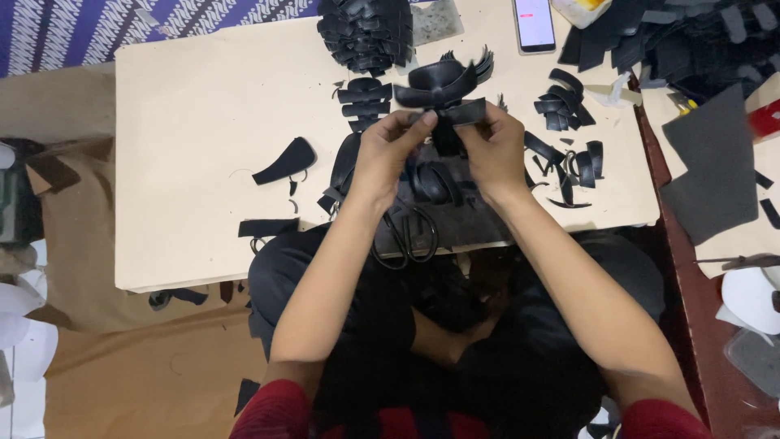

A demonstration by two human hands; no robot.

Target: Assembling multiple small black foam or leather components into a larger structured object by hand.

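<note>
Over a low cream board [203,106], my left hand [388,154] and my right hand [492,150] meet and pinch a bundle of curved black leather strap pieces [443,85]. The bundle fans out above my fingers. My left fingers grip its left side, and my right fingers hold a flat black strip at its right. Black scissors [406,236] lie below my hands at the board's near edge, partly under my left wrist.
A pile of black strap pieces [364,32] sits at the far edge, with a phone [534,23] to its right. Loose black cut pieces [284,160] and scraps [565,106] lie around. Dark foam sheets [707,162] rest on a red surface at right.
</note>
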